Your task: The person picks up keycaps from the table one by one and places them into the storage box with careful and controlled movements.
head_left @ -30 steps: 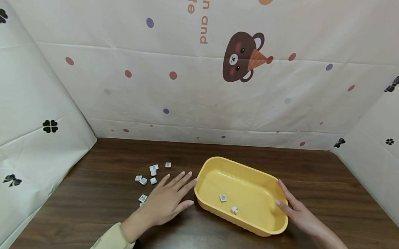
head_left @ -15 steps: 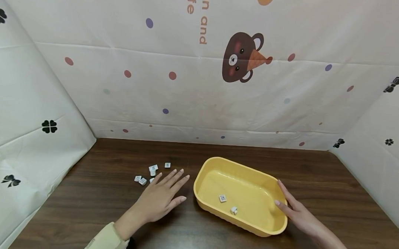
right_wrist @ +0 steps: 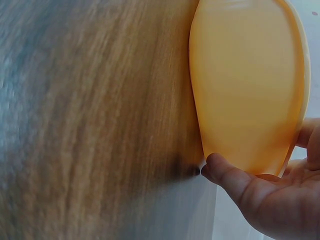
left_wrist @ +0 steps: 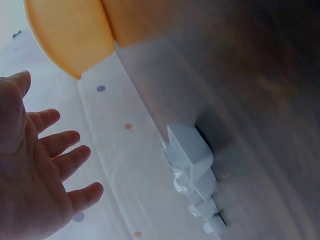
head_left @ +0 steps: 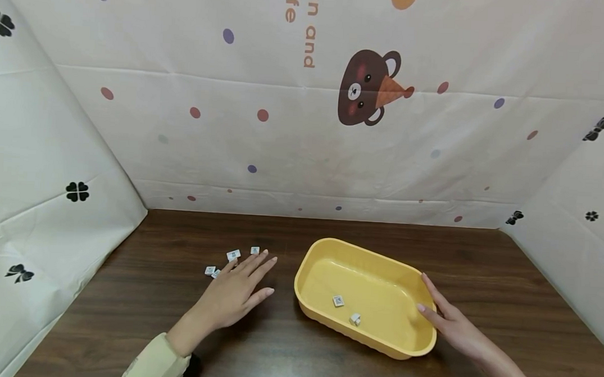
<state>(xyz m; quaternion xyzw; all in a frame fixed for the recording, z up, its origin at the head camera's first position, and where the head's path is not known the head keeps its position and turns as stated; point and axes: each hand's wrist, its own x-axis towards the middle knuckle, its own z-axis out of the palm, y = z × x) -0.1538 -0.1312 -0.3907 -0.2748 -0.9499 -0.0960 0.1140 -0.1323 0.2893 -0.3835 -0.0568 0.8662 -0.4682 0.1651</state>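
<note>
My left hand (head_left: 229,295) is held palm down, fingers spread and straight, over a group of small white blocks with dark printed squares on top. One block (head_left: 255,250) lies at its fingertips, and another block (head_left: 210,270) shows left of the hand; some are hidden beneath it. In the left wrist view the palm holds nothing, and several white blocks (left_wrist: 190,150) stand in a row on the tabletop. My right hand (head_left: 450,318) grips the right end of a yellow plastic tray (head_left: 370,250), thumb over the rim. Inside the tray lie a flat block (head_left: 338,301) and a small white clump (head_left: 355,319).
The dark brown wooden table (head_left: 294,368) carries everything. Behind it hangs a white cloth (head_left: 284,143) with dots and a bear print, and more cloth (head_left: 43,199) closes off the left and right sides.
My left hand has moved left, away from the tray's left rim, and now covers some of the nearer white blocks. The right hand and the tray have stayed in place.
</note>
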